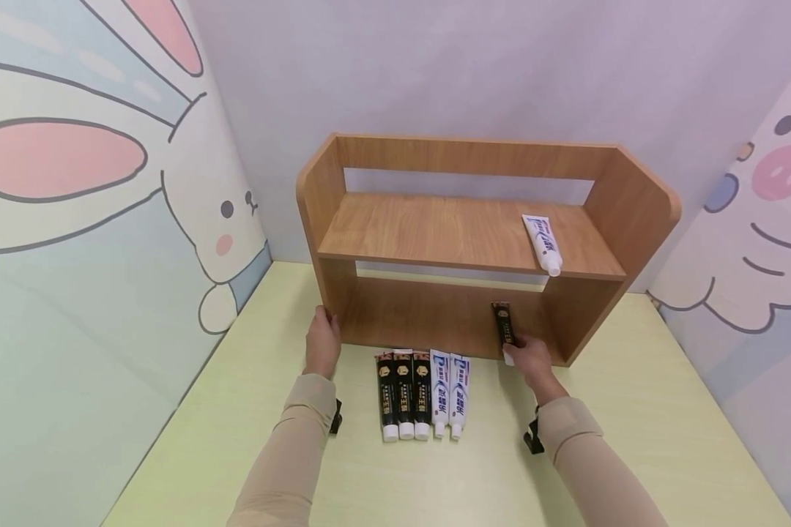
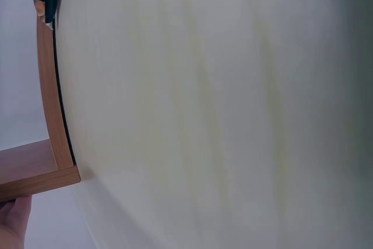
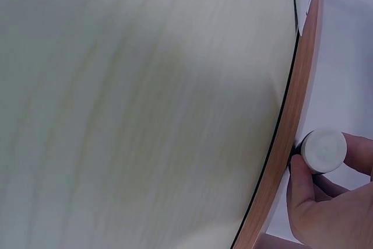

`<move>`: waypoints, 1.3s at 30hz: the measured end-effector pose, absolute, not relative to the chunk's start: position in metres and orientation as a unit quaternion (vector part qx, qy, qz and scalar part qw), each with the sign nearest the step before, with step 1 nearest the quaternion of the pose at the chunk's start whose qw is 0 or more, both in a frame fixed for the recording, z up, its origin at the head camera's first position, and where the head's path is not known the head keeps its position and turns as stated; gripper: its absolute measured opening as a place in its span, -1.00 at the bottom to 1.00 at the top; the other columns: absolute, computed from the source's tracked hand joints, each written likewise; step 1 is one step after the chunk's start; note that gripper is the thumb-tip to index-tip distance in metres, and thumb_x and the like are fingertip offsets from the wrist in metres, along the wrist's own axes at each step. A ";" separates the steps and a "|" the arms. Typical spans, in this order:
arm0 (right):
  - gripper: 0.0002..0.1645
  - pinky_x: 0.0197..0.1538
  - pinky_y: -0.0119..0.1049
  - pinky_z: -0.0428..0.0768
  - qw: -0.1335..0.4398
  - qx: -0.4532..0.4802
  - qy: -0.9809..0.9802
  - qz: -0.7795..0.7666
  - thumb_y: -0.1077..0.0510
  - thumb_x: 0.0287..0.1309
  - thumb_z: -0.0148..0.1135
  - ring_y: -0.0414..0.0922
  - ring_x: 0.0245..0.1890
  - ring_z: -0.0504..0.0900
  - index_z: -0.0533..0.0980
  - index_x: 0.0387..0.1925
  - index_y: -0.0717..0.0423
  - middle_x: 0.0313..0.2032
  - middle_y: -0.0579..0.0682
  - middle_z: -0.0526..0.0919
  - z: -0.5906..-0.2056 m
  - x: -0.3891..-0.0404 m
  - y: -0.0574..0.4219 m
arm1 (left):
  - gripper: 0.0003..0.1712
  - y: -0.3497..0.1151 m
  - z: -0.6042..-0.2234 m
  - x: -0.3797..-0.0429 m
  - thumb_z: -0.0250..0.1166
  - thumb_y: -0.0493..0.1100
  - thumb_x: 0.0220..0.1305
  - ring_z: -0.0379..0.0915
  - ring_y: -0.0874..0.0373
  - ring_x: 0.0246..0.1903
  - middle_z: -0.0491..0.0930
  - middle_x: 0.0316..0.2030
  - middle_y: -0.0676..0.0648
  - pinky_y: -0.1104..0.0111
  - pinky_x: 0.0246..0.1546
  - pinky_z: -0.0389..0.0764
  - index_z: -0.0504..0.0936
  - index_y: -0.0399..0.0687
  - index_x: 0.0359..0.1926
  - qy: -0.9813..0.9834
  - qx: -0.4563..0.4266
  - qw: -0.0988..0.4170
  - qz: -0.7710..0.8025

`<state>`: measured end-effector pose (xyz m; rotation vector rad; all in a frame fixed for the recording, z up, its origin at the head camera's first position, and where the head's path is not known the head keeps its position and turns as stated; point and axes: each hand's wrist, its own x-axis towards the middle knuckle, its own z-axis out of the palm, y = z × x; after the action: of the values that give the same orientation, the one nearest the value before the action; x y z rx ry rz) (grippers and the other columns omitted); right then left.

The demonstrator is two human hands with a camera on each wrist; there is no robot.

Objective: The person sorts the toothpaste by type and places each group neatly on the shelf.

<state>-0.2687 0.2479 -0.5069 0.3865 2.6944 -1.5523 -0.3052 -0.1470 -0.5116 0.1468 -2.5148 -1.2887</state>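
A two-tier wooden shelf (image 1: 428,230) stands on the table. At the lower front of its left side panel, my left hand (image 1: 322,342) holds the panel's edge; a bit of that hand (image 2: 14,223) shows at the panel in the left wrist view. My right hand (image 1: 532,360) pinches a black toothpaste tube (image 1: 503,322) near its white cap (image 3: 324,150). This tube lies over the right part of the lower board, cap toward me. On the upper board, to the right, lies a white toothpaste tube (image 1: 542,241), its cap at the front edge.
In front of the shelf, black toothpaste tubes (image 1: 405,391) and white toothpaste tubes (image 1: 458,388) lie side by side on the pale table (image 1: 435,483), caps toward me. Cartoon-printed panels (image 1: 198,183) flank the table, and a plain curtain (image 1: 435,66) hangs behind.
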 end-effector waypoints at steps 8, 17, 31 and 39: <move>-0.43 0.15 0.10 0.41 0.007 0.120 0.861 -0.494 0.27 0.32 0.11 0.26 0.10 0.37 0.28 0.24 0.55 0.16 0.49 0.37 -0.509 -0.272 0.248 | -0.62 -0.146 -0.512 -0.306 0.05 -0.20 0.50 0.46 -0.21 0.07 0.42 0.15 -0.30 -0.06 0.04 0.51 0.25 -0.24 0.23 -0.878 0.058 0.151 -0.451; -0.47 0.12 0.10 0.43 0.003 0.124 0.867 -0.483 0.26 0.33 0.08 0.25 0.05 0.40 0.31 0.23 0.53 0.14 0.48 0.39 -0.510 -0.274 0.247 | -0.59 -0.145 -0.511 -0.307 0.05 -0.19 0.51 0.44 -0.20 0.10 0.40 0.18 -0.29 -0.06 0.06 0.49 0.23 -0.23 0.26 -0.876 0.060 0.141 -0.457; -0.42 0.21 0.12 0.36 0.030 0.109 0.881 -0.460 0.23 0.38 0.03 0.27 0.13 0.35 0.23 0.30 0.50 0.22 0.48 0.32 -0.509 -0.275 0.249 | -0.58 -0.146 -0.511 -0.306 0.03 -0.19 0.52 0.42 -0.20 0.11 0.39 0.18 -0.28 -0.07 0.07 0.48 0.22 -0.22 0.28 -0.875 0.062 0.140 -0.460; -0.39 0.25 0.14 0.31 0.042 0.112 0.883 -0.454 0.21 0.40 0.00 0.29 0.20 0.30 0.17 0.34 0.48 0.26 0.47 0.26 -0.511 -0.276 0.250 | -0.57 -0.146 -0.511 -0.306 0.03 -0.17 0.52 0.42 -0.19 0.12 0.38 0.19 -0.27 -0.07 0.08 0.47 0.21 -0.21 0.29 -0.875 0.068 0.133 -0.461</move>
<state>-0.2759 0.2497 -0.5115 0.3434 2.7023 -1.3882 -0.3064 -0.1461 -0.5108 0.1978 -2.5381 -1.3365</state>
